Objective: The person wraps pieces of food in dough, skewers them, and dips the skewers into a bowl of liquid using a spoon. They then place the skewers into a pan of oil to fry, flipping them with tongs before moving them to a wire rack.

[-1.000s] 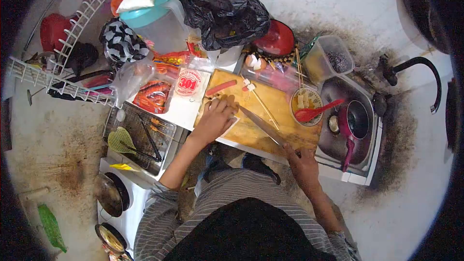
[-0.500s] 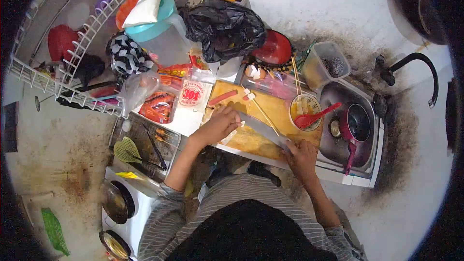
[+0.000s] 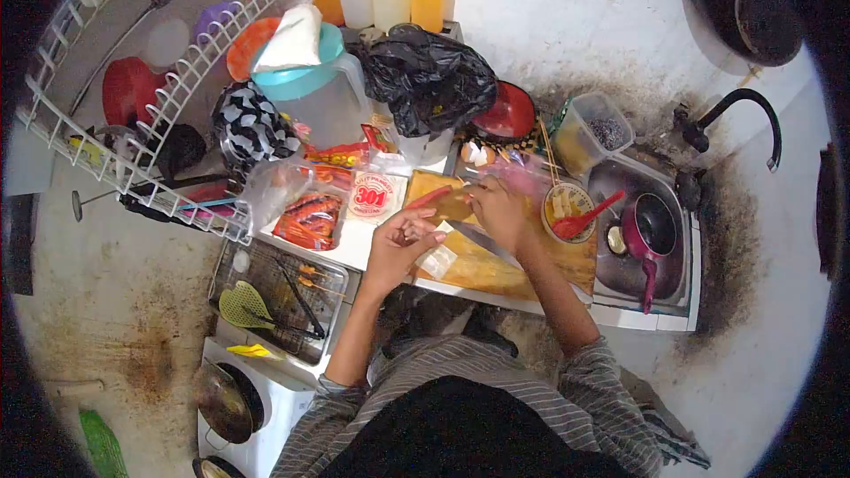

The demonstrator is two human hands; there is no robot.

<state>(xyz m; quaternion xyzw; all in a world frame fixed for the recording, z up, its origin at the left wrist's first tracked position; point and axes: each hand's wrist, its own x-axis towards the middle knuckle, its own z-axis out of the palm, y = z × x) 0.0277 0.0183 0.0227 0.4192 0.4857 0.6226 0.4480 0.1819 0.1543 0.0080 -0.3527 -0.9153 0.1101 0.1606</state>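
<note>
My left hand (image 3: 400, 246) is over the left part of the wooden cutting board (image 3: 549, 270), thumb and fingers curled together on a pale, thin, flat piece (image 3: 436, 260). My right hand (image 3: 498, 212) reaches across the board, its fingertips pinched near the far edge; what they hold is hidden. Between the hands a knife (image 3: 485, 241) lies on the board, out of both. A reddish sausage (image 3: 431, 196) rests at the board's far left. The skewer with white-and-pink pieces cannot be made out behind my right hand.
Right of the board stand a bowl (image 3: 558, 204) with a red spoon (image 3: 574, 226) and a sink (image 3: 602, 273) holding a small pan (image 3: 655, 226). Left are packaged sausages (image 3: 307, 219) and a wrapper marked 301 (image 3: 376, 197). A wire rack (image 3: 283, 301) and stove (image 3: 288, 407) stand nearer.
My right hand has let go of the knife and moved left and away from me to the board's far side. The knife now lies on the board. My left hand has lifted the pale piece.
</note>
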